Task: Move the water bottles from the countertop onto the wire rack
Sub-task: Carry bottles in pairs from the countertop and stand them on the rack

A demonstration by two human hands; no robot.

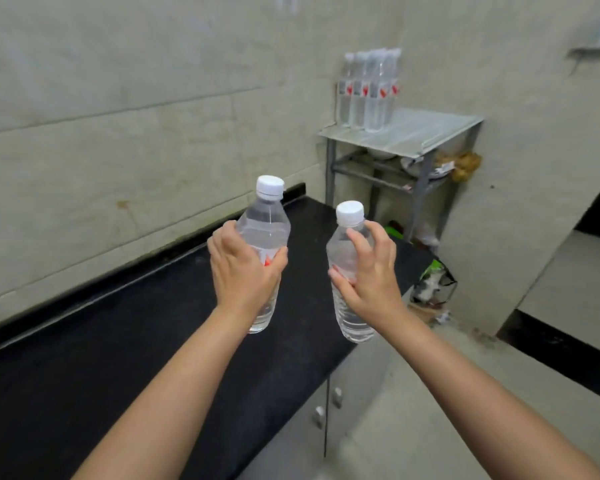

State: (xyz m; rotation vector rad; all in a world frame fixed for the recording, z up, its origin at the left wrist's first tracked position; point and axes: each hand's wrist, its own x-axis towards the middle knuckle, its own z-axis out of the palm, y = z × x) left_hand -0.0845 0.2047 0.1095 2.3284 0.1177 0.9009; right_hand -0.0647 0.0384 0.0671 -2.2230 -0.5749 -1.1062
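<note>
My left hand (244, 270) grips a clear water bottle (266, 223) with a white cap, held upright above the black countertop (84, 358). My right hand (369, 271) grips a second clear bottle (349, 233) round its middle, also upright and lifted, past the counter's right end. Beyond them in the corner stands the wire rack (430, 129), a grey metal frame with a pale top shelf. Several water bottles (369, 88) with red-marked labels stand in a cluster at the shelf's back left.
The rack's lower shelf holds bowls and a brown bundle (465, 164). A green and white bag (432, 282) lies on the floor by the counter's end. Cabinet doors with knobs (328, 407) are below the counter. Tiled walls close in behind and to the right.
</note>
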